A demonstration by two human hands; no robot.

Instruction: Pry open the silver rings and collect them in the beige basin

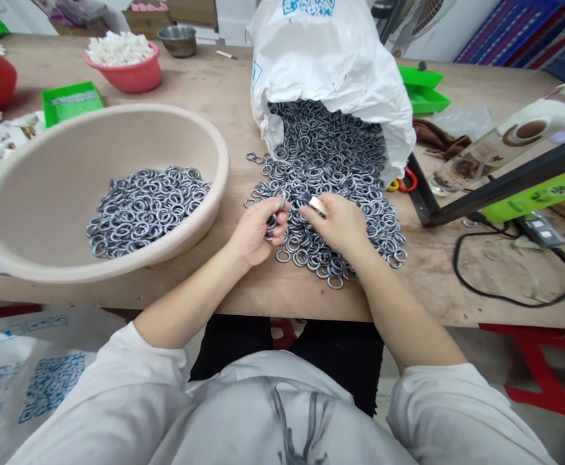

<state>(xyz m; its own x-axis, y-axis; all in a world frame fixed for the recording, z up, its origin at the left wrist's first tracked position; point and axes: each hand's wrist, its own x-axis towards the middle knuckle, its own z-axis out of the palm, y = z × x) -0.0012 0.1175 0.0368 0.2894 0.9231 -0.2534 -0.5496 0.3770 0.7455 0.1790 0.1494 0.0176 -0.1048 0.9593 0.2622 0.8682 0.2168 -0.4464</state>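
Several dark grey rings (272, 223) are held in the curled fingers of my left hand (253, 234), with one ring upright at the fingertips. My right hand (341, 223) is closed around a small cream-coloured piece with a dark end (318, 206); its exact kind I cannot make out. Both hands are over a heap of loose grey rings (379, 223) on the table. The heap spills from the mouth of a white woven sack (330, 71) lying on its side. To the left, a large beige basin (223, 158) contains more grey rings (149, 210).
At the back left are a pink bowl (141, 76) of white pieces, a green tray (69, 116) and a metal bowl (178, 42). On the right stand a black metal frame (505, 171), a bottle (495, 145), a looped black cable (456, 258) and red-handled scissors (410, 181).
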